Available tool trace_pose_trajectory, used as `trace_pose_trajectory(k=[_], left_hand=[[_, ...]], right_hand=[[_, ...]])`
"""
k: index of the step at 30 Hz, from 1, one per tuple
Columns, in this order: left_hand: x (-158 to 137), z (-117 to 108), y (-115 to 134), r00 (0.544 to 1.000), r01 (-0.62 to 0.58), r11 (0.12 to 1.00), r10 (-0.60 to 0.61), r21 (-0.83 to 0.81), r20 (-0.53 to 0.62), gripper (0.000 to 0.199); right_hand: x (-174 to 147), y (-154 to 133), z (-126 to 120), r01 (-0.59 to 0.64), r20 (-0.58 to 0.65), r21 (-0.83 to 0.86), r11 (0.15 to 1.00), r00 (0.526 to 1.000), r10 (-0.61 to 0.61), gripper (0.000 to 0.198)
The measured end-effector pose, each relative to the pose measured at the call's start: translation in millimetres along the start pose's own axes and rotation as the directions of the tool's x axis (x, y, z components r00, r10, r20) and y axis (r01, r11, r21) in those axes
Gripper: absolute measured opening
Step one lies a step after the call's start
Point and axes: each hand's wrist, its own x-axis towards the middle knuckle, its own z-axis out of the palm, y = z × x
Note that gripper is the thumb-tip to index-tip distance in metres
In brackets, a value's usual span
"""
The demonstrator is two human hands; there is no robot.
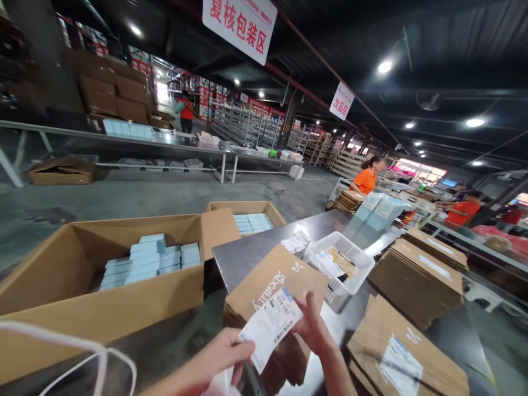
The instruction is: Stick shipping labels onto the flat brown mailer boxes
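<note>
Both of my hands hold a white shipping label [270,325] with barcodes, just above a brown cardboard parcel [275,286] printed with white lettering. My left hand [229,352] pinches the label's lower left edge. My right hand [312,327] holds its right edge, fingers spread behind it. The parcel rests on the metal table [247,250].
A big open carton [103,297] of light blue boxes stands at left, a second carton [251,214] behind it. On the table are a white plastic basket [340,261], stacks of flat cardboard [416,280] and a labelled parcel [406,360]. People in orange shirts [366,179] work at far tables.
</note>
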Motion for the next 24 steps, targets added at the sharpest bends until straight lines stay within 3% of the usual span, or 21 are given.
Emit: trace_pose_trajectory(k=[1, 3, 6, 8, 11, 14, 17, 20, 22, 24], left_hand=[[-2, 2, -10, 1.000, 0.019, 0.999, -0.018, 0.026, -0.019, 0.071], [-4, 6, -20, 0.995, 0.073, 0.995, -0.069, 0.062, -0.067, 0.071], [1, 10, -16, 0.986, 0.116, 0.993, -0.112, 0.026, -0.124, 0.073], [6, 12, -9, 0.973, 0.140, 0.982, -0.160, -0.127, -0.164, 0.073], [12, 15, -4, 0.951, 0.183, 0.907, -0.261, -0.378, -0.167, 0.067], [8, 14, -12, 0.928, 0.289, 0.877, -0.355, -0.384, -0.114, 0.067], [-3, 11, -18, 0.934, 0.308, 0.922, -0.340, -0.235, -0.109, 0.083], [-9, 8, -7, 0.972, 0.105, 0.988, -0.078, 0.113, -0.222, 0.070], [-4, 5, 5, 0.965, 0.009, 0.917, 0.097, 0.400, -0.245, 0.059], [5, 4, 13, 0.964, -0.046, 0.784, 0.197, 0.619, -0.178, 0.059]], right_hand=[[-6, 0, 3, -0.047, 0.052, 0.027, 0.999, 0.998, 0.046, 0.099], [-13, 2, 7, -0.013, 0.039, -0.094, 0.996, 0.999, 0.016, 0.092], [-10, 1, 10, 0.117, -0.113, -0.414, 0.903, 0.977, -0.179, 0.069], [-2, -6, 7, 0.145, -0.198, -0.539, 0.830, 0.936, -0.292, 0.058], [12, -29, -5, 0.169, -0.265, -0.576, 0.799, 0.887, -0.379, 0.050], [25, -53, -19, 0.196, -0.320, -0.540, 0.819, 0.852, -0.415, 0.049], [38, -61, -28, 0.134, -0.232, -0.591, 0.796, 0.916, -0.327, 0.048], [53, -50, -28, 0.054, -0.154, -0.699, 0.713, 0.962, -0.224, 0.043], [61, -38, -25, 0.028, -0.154, -0.754, 0.656, 0.964, -0.218, 0.037], [65, -29, -23, -0.008, -0.166, -0.831, 0.556, 0.958, -0.235, 0.029]])
